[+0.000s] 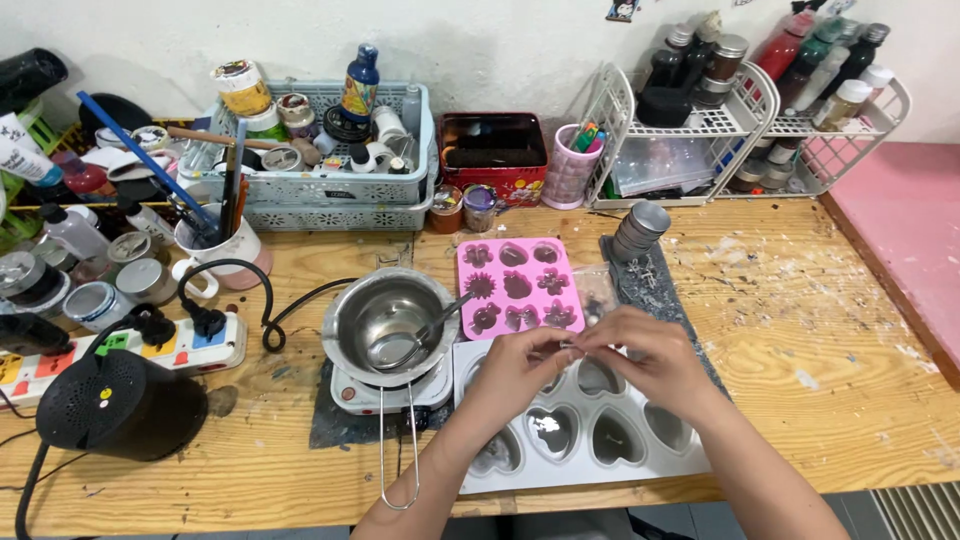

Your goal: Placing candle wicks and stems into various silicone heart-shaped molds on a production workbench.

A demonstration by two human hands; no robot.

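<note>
Both hands are held together above a white mould tray (668,462) with heart-shaped cavities, which lies on the wooden counter (800,330) directly beneath them. The left hand (515,365) and the right hand (650,352) are brought fingertip to fingertip, and a very small, thin item (572,347) is pinched between them; what it is cannot be made out. Both hands are narrowly closed around that item.

Just beyond the hands, a pink silicone mould (517,285) with flower and heart shapes is laid flat. To the left of the left hand, a small metal melting pot (385,322) is set on a little electric hotplate (360,395), with a spoon resting inside it and its long wire handle pointing toward the person. Further left, a power strip (150,350) and a black round device (120,405) are seen.
</note>
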